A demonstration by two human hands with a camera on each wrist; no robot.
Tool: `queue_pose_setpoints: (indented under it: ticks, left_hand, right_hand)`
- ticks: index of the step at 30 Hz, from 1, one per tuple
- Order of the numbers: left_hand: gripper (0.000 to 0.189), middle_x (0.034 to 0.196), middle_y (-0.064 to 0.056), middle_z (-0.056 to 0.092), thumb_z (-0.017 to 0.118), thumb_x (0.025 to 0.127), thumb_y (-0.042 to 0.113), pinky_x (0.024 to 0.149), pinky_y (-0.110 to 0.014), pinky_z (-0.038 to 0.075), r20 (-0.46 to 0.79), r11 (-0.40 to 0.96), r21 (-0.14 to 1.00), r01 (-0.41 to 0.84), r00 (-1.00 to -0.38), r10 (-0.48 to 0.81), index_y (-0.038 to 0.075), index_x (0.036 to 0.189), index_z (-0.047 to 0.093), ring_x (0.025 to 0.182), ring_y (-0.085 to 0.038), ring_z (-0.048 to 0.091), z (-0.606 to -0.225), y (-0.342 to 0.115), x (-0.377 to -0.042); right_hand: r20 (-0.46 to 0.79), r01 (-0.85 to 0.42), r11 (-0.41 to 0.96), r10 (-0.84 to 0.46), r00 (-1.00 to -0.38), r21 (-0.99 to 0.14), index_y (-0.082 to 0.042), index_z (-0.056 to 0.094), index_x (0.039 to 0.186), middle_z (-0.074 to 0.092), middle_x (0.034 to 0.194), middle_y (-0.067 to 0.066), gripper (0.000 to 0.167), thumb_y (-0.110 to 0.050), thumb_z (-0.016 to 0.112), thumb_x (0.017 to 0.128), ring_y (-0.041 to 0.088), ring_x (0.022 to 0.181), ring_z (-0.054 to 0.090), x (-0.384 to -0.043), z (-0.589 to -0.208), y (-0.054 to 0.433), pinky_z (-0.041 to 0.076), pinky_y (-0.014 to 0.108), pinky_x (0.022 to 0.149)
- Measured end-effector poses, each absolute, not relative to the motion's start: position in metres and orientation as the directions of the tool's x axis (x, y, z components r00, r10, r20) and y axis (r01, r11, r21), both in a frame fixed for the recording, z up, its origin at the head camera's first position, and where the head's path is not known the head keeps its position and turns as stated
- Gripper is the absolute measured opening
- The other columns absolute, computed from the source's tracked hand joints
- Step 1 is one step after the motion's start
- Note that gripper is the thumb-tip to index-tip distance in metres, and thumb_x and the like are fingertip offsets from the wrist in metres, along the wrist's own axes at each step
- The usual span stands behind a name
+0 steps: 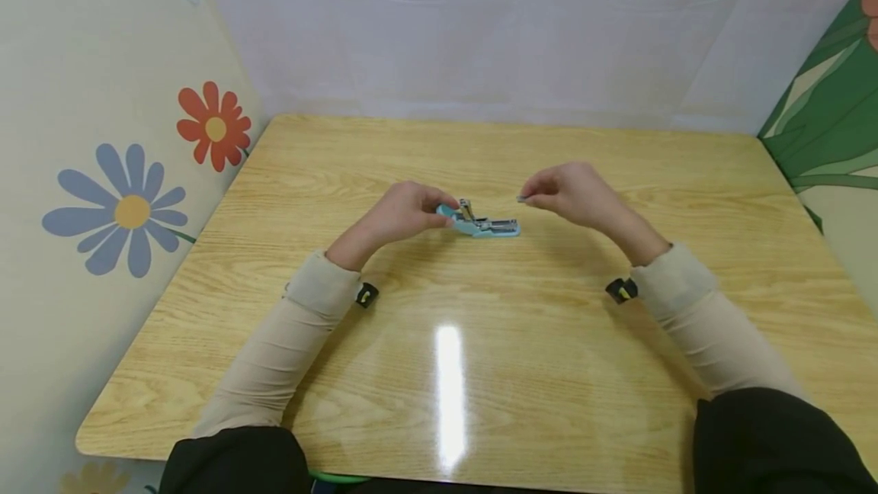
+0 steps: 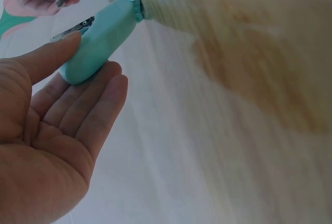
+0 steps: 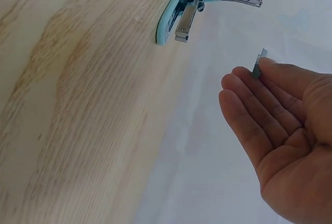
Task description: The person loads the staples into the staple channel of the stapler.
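A light teal stapler [image 1: 485,229] lies on the table with its top swung back, showing the metal parts inside. My left hand [image 1: 406,212] pinches the raised top [image 2: 104,40] between thumb and fingers. To the right of the stapler and a little above the table, my right hand [image 1: 575,190] pinches a small strip of staples [image 3: 259,63] between thumb and fingertips. In the right wrist view the stapler's metal magazine [image 3: 185,22] stands apart from the strip.
The wood-grain table [image 1: 384,372] spreads around both hands, with a bright light reflection near its front. A white sheet [image 1: 507,36] hangs behind the far edge. Walls with painted flowers [image 1: 132,212] stand at the left and right.
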State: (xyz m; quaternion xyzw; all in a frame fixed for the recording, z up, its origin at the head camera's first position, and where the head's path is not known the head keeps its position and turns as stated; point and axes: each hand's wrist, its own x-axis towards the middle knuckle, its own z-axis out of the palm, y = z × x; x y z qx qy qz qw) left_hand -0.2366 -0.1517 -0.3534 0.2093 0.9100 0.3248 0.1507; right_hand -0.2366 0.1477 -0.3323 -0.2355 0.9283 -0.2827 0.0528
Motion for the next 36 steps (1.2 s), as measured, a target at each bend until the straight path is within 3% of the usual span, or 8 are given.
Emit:
queue_pose_setpoints:
  ticks: [36]
  left_hand:
    - [0.030, 0.122, -0.003, 0.074, 0.070, 0.098, 0.027, 0.083, -0.039, 0.051, -0.116, 0.712, 0.625, 0.319, -0.865, 0.489, 0.021, 0.127, 0.072, 0.093, -0.019, 0.067, -0.354, -0.150, -0.237]
  right_hand:
    - [-0.022, -0.427, 0.723, -0.521, -0.853, -0.543, -0.010, 0.077, 0.107, 0.079, 0.105, 0.006, 0.014, -0.017, 0.067, 0.099, 0.021, 0.094, 0.074, -0.240, -0.345, 0.126, 0.058, 0.040, 0.084]
